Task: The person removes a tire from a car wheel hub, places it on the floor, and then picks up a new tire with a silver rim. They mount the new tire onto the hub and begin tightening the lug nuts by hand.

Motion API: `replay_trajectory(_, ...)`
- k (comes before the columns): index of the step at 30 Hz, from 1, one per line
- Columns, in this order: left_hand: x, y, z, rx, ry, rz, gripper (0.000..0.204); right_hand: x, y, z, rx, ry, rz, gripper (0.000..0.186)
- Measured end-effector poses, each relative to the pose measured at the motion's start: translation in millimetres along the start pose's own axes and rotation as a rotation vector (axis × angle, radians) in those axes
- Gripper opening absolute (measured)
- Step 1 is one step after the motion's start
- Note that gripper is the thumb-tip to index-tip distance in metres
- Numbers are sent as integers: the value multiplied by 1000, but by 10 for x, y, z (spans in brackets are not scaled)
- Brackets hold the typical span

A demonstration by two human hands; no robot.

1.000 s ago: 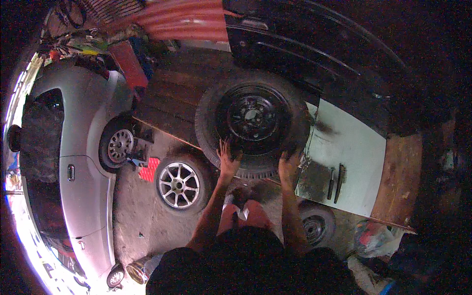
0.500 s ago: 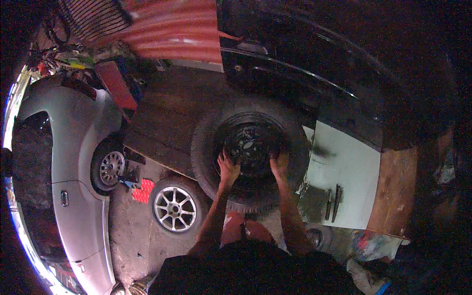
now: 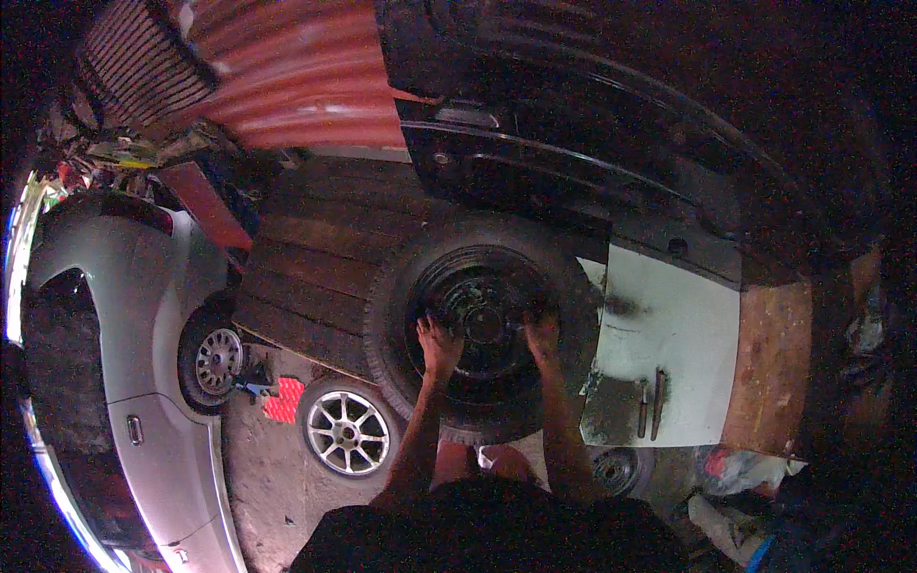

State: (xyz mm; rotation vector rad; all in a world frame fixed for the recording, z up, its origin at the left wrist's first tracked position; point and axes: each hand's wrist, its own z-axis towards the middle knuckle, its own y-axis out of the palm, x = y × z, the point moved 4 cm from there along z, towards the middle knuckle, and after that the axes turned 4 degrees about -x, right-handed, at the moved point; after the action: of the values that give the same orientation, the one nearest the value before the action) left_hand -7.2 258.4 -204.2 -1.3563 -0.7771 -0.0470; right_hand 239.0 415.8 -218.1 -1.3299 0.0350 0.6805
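A large black tyre on a dark steel rim (image 3: 478, 368) lies before me on dark wooden boards, its face toward me. At the left part of the rim, my left hand (image 3: 439, 346) grips the wheel, fingers spread a little and reaching into the dished centre. On the opposite side my right hand (image 3: 542, 339) holds the same rim. Its fingertips fade into the dark metal. The underside of the wheel is hidden.
A wheel with a white spoked rim (image 3: 348, 433) lies at left beside a red patterned piece (image 3: 283, 401). A silver car (image 3: 158, 334) stands further left. A stained white panel (image 3: 673, 344) with two dark bar-like tools (image 3: 652, 406) is at right. A black car body (image 3: 573, 134) rises beyond.
The view has shifted, so the tyre and the white-rimmed wheel sit lower in it. The tyre's face seems slightly differently tilted. Both hands have stayed on the rim.
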Motion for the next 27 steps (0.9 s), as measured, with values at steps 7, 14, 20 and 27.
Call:
replay_trajectory(7, 437, -657, 211, -331, -220, -563, 105, 617, 320, -387, -187, -89, -281, 61)
replay_trajectory(14, -243, 1, 166, -119, -302, -590, 104, 119, 92, -166, -178, 354, 67, 50)
replay_trajectory(20, 18, -236, 111, -184, -312, -350, 92, -210, -234, -65, -16, 221, 245, 46)
replay_trajectory(27, -4, -247, 163, 50, -279, -933, 50, -226, -409, -31, -135, 344, 506, 51)
